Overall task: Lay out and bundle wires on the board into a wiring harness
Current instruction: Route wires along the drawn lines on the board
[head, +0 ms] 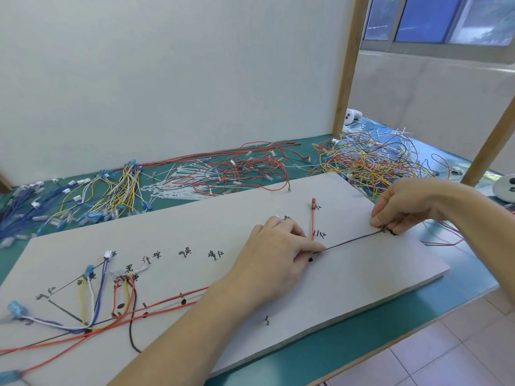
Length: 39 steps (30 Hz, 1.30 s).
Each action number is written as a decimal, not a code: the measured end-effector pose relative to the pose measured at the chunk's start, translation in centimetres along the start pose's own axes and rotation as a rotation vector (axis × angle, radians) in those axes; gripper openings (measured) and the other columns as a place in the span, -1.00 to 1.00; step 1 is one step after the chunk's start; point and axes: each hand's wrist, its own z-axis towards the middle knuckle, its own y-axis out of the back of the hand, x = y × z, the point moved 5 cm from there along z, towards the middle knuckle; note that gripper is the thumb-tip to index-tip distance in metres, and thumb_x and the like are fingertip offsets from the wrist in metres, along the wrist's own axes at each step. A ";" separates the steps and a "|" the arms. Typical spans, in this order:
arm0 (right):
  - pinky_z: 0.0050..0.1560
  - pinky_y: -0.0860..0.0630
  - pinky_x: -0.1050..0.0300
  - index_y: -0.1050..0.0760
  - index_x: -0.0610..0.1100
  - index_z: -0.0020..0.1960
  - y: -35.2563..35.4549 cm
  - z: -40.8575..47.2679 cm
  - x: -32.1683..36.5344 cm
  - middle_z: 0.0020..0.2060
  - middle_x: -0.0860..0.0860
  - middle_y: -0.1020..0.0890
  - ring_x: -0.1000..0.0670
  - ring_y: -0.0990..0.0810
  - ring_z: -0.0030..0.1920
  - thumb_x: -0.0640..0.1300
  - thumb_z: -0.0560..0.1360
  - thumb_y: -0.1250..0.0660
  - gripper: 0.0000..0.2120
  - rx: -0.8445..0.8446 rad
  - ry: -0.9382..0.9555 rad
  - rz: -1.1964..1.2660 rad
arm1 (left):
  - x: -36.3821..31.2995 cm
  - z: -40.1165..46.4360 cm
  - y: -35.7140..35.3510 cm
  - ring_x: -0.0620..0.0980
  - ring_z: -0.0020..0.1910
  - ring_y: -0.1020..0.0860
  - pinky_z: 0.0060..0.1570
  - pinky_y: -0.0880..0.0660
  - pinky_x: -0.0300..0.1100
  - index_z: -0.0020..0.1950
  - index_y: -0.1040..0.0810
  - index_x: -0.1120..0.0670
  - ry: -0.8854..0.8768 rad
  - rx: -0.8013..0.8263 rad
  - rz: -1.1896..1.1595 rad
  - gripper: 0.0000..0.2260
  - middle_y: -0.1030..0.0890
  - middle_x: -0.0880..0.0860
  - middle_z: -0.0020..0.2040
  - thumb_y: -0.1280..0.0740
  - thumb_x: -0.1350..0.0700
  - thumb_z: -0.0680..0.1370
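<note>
Pale board (348, 288) lies on green table (348, 355). L hand (278, 246) rests mid-board, fingers curled down, tips pinning a dark wire (354, 240) to the surface. R hand (404, 207) near board's right edge, thumb and fingers pinching the same wire's far end; wire runs taut btwn the two. Red wire (312, 221) w/ terminal stands just beyond L fingers. Routed red, yellow, blue, black wires at board's left (106, 299). Loose wire piles (367, 160) and white cable ties (178, 182) behind board.
</note>
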 end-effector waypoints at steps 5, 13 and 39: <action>-0.44 -0.60 0.19 -0.64 -0.25 -0.11 -0.1 -0.4 1.3 -0.40 -0.12 -0.67 0.01 -0.60 -0.46 -0.38 0.35 -0.59 -0.82 -0.001 0.004 -0.120 | 0.1 -0.1 -0.1 -0.06 0.23 -0.40 0.25 -0.29 -0.11 0.30 -0.59 -0.33 -0.002 -0.006 0.005 -0.73 -0.51 -0.18 0.10 -0.26 -0.05 0.67; -0.30 -0.70 0.07 -0.72 -0.25 -0.22 -1.3 -2.0 2.1 -0.38 -0.16 -0.70 -0.13 -0.69 -0.34 -0.25 0.38 -0.61 -0.91 -0.129 0.121 -0.215 | 0.2 0.1 0.0 -0.09 0.19 -0.40 0.16 -0.30 -0.13 0.29 -0.59 -0.35 0.001 -0.010 -0.002 -0.73 -0.51 -0.20 0.08 -0.27 -0.05 0.65; -0.12 -0.55 -0.08 -0.51 0.12 -0.32 -6.6 -5.5 -2.3 -0.24 -0.02 -0.59 -0.16 -0.54 -0.22 -0.11 0.48 -0.44 -0.75 -0.857 0.382 -0.116 | -2.7 -2.4 10.6 -0.06 0.23 -0.53 0.19 -0.48 -0.12 0.26 -0.68 -0.10 -0.010 0.130 0.121 -0.78 -0.65 -0.12 0.22 -0.31 -0.04 0.66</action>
